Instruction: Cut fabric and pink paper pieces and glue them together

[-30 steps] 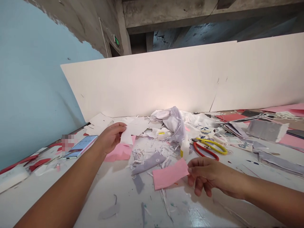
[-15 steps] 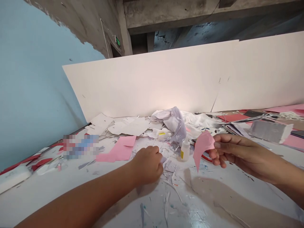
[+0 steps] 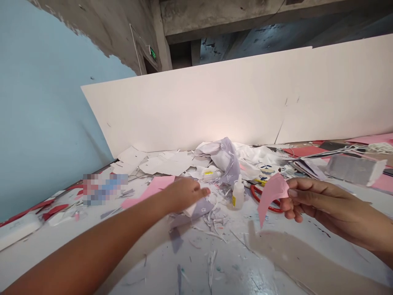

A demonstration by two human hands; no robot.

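My right hand (image 3: 310,198) pinches a curved, pointed piece of pink paper (image 3: 272,194) between thumb and fingers, above the table. My left hand (image 3: 184,194) is closed over a lilac patterned piece (image 3: 201,209) with a white flower print; most of its fingers are hidden behind the hand. That piece is tilted, and a shadow falls below it. Between my hands a small white glue bottle (image 3: 238,196) with a yellow label stands upright. Red-handled scissors (image 3: 254,192) lie just behind the pink piece. Flat pink paper (image 3: 155,185) lies partly behind my left forearm.
Thin paper strips (image 3: 215,221) litter the white table (image 3: 227,270). Farther back are white sheets (image 3: 167,164), crumpled lilac cloth (image 3: 229,159) and a second glue bottle (image 3: 210,175) on its side. A clear-wrapped grey block (image 3: 353,170) lies right. A white panel (image 3: 215,106) stands behind.
My left hand has moved slightly left and up, and the lilac piece now shows beneath it. My right hand has shifted a little right with the pink paper, uncovering more of the scissors.
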